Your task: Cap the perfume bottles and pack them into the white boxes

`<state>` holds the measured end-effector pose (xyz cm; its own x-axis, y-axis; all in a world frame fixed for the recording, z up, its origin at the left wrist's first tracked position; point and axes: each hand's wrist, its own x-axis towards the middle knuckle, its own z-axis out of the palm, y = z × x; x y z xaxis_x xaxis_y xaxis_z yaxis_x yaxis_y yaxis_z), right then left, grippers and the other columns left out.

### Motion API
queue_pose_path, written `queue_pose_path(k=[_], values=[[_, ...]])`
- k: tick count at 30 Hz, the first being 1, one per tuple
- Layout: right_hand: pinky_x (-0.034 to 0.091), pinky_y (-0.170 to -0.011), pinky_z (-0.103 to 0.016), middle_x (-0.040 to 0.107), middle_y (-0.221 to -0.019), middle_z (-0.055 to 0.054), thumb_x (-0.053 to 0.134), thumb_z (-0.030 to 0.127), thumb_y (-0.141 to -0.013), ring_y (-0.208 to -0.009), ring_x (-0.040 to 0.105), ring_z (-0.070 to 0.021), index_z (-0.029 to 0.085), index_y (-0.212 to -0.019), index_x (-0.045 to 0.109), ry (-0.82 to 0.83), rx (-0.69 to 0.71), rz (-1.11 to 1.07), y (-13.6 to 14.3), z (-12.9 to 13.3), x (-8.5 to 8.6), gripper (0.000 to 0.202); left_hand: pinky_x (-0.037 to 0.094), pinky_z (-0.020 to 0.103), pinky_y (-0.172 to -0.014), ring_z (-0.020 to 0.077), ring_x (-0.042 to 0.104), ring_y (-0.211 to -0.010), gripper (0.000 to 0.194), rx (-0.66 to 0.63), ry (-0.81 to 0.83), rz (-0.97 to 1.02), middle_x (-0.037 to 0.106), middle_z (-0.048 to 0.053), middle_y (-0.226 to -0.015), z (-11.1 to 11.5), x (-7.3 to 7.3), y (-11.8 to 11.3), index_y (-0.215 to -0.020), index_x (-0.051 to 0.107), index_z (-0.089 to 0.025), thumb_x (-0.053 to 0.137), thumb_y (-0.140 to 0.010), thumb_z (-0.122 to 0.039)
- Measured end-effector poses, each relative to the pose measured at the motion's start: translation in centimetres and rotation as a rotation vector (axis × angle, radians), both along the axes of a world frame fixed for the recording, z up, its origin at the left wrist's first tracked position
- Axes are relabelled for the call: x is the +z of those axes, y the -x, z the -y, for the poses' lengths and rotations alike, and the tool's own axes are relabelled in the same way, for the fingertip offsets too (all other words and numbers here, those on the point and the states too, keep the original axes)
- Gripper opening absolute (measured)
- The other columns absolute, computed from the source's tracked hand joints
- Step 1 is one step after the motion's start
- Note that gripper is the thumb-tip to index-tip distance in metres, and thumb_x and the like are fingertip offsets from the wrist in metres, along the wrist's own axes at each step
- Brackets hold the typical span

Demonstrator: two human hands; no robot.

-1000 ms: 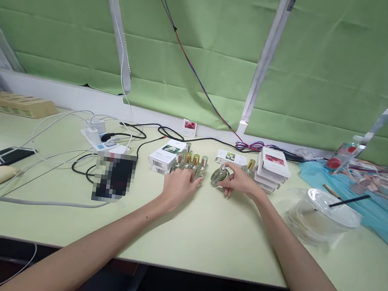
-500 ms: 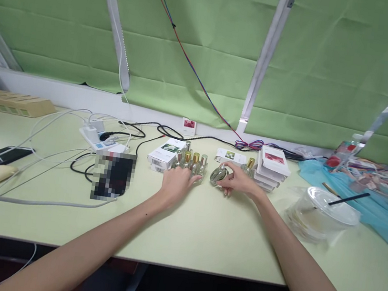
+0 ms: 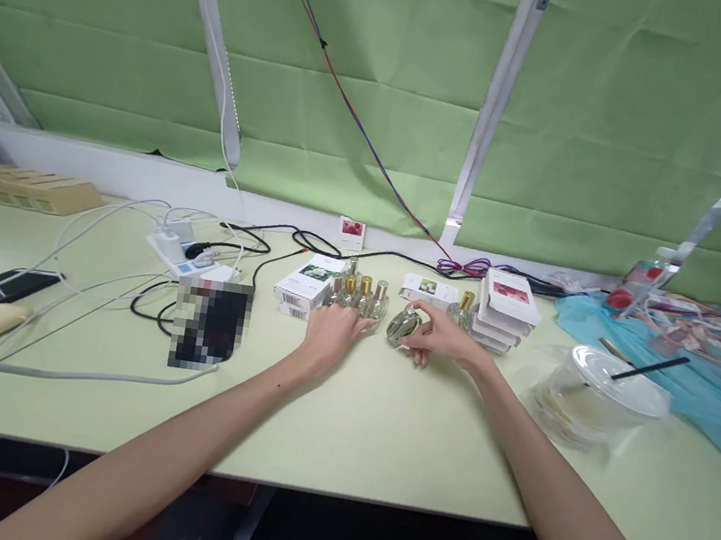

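Observation:
My right hand [image 3: 437, 334] grips a small glass bottle [image 3: 402, 326] between thumb and fingers, the bottle tilted just above or on the table. My left hand [image 3: 332, 338] rests against the near side of several small glass bottles [image 3: 378, 301] with gold and silvery caps, its thumb spread to the right; whether it grips one is hidden. White boxes [image 3: 308, 285] lie left of this group. Another gold-capped bottle [image 3: 463, 309] stands behind my right hand, beside a stack of white boxes [image 3: 509, 302]. A flat white box [image 3: 428, 291] lies behind.
A lidded clear tub [image 3: 611, 395] and blue plastic sheet [image 3: 705, 399] are at the right. Leftward are a power strip [image 3: 191, 262], white cables, a blurred dark item [image 3: 211, 327] and a tan block [image 3: 26, 189]. The table's front edge [image 3: 368, 499] runs below my hands.
The bottle in my right hand has shifted slightly left towards the group and tilts a little differently. My left hand has moved slightly to the right.

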<state>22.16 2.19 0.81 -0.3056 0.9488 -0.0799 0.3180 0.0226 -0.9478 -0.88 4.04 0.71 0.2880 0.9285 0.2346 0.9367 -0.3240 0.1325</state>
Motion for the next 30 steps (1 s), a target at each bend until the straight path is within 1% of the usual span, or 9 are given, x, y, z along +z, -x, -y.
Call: queue_pose_path(k=[5, 9, 11, 14, 17, 20, 24, 27, 30], values=[[0.055, -0.044, -0.023, 0.067, -0.056, 0.007, 0.086, 0.03, -0.073, -0.046, 0.065, -0.0154, 0.022, -0.125, 0.045, 0.015, 0.021, -0.025, 0.5, 0.3, 0.1, 0.067, 0.041, 0.036, -0.067, 0.0334, 0.069, -0.082, 0.051, -0.002, -0.007, -0.003, 0.075, 0.016, -0.083, -0.7, -0.2, 0.0, -0.081, 0.071, -0.019, 0.04, -0.1, -0.055], [0.055, -0.044, -0.023, 0.067, -0.057, 0.007, 0.087, 0.032, -0.072, -0.046, 0.064, -0.0149, 0.022, -0.125, 0.043, 0.024, 0.027, -0.058, 1.0, 0.4, 0.0, 0.069, 0.041, 0.035, -0.067, 0.0318, 0.069, -0.082, 0.043, -0.032, -0.004, 0.025, 0.075, 0.014, -0.084, -0.9, -0.3, 0.1, -0.084, 0.071, -0.018, 0.042, -0.101, -0.045], [0.054, -0.044, -0.023, 0.067, -0.057, 0.007, 0.087, 0.033, -0.071, -0.047, 0.064, -0.0148, 0.022, -0.124, 0.044, 0.024, 0.028, -0.083, 1.3, 0.4, -0.2, 0.069, 0.04, 0.035, -0.067, 0.0297, 0.069, -0.079, 0.042, -0.051, -0.019, 0.052, 0.074, 0.012, -0.082, -0.8, -0.3, 0.2, -0.085, 0.07, -0.018, 0.04, -0.102, -0.041], [0.054, -0.045, -0.022, 0.068, -0.059, 0.006, 0.087, 0.035, -0.072, -0.049, 0.065, -0.0147, 0.022, -0.125, 0.043, 0.017, 0.043, -0.127, 1.6, 0.2, -0.7, 0.071, 0.039, 0.033, -0.067, 0.0256, 0.067, -0.073, 0.046, -0.092, -0.066, 0.129, 0.073, 0.01, -0.079, -0.5, -0.3, 0.3, -0.084, 0.069, -0.018, 0.036, -0.104, -0.043], [0.055, -0.047, -0.023, 0.07, -0.064, 0.005, 0.087, 0.036, -0.071, -0.05, 0.065, -0.0147, 0.023, -0.128, 0.041, 0.023, 0.054, -0.155, 1.7, 0.1, -1.0, 0.075, 0.04, 0.032, -0.068, 0.0212, 0.065, -0.072, 0.049, -0.188, -0.118, 0.267, 0.072, 0.007, -0.079, 0.1, -0.3, 0.2, -0.085, 0.068, -0.019, 0.033, -0.105, -0.046], [0.055, -0.049, -0.025, 0.071, -0.066, 0.004, 0.088, 0.038, -0.07, -0.051, 0.065, -0.015, 0.023, -0.131, 0.039, 0.031, 0.064, -0.173, 1.5, 0.3, -0.7, 0.08, 0.044, 0.03, -0.072, 0.0187, 0.065, -0.076, 0.043, -0.3, -0.124, 0.398, 0.073, 0.005, -0.091, 0.7, -0.5, -0.1, -0.1, 0.069, -0.019, 0.039, -0.103, -0.049], [0.053, -0.051, -0.024, 0.07, -0.066, 0.005, 0.09, 0.041, -0.068, -0.051, 0.064, -0.0138, 0.022, -0.132, 0.039, 0.015, 0.047, -0.163, 0.9, 0.6, 0.2, 0.084, 0.049, 0.029, -0.077, 0.0195, 0.069, -0.084, 0.048, -0.33, -0.074, 0.445, 0.073, 0.006, -0.111, 1.0, -0.8, -0.4, -0.122, 0.064, -0.019, 0.049, -0.098, -0.057], [0.05, -0.052, -0.023, 0.068, -0.063, 0.006, 0.087, 0.047, -0.07, -0.05, 0.062, -0.0124, 0.022, -0.123, 0.048, -0.042, 0.033, -0.213, 0.4, 0.4, 0.5, 0.071, 0.051, 0.031, -0.079, 0.0218, 0.071, -0.087, 0.056, -0.339, -0.023, 0.425, 0.073, 0.008, -0.116, 1.0, -1.0, -0.4, -0.132, 0.059, -0.019, 0.055, -0.094, -0.06], [0.047, -0.05, -0.023, 0.066, -0.063, 0.003, 0.086, 0.053, -0.069, -0.05, 0.059, -0.0114, 0.019, -0.105, 0.062, -0.118, -0.036, -0.293, 0.3, -0.1, 0.3, 0.055, 0.051, 0.033, -0.078, 0.0239, 0.072, -0.086, 0.055, -0.332, 0.032, 0.427, 0.074, 0.008, -0.116, 0.8, -1.3, -0.4, -0.135, 0.056, -0.021, 0.057, -0.093, -0.056]])
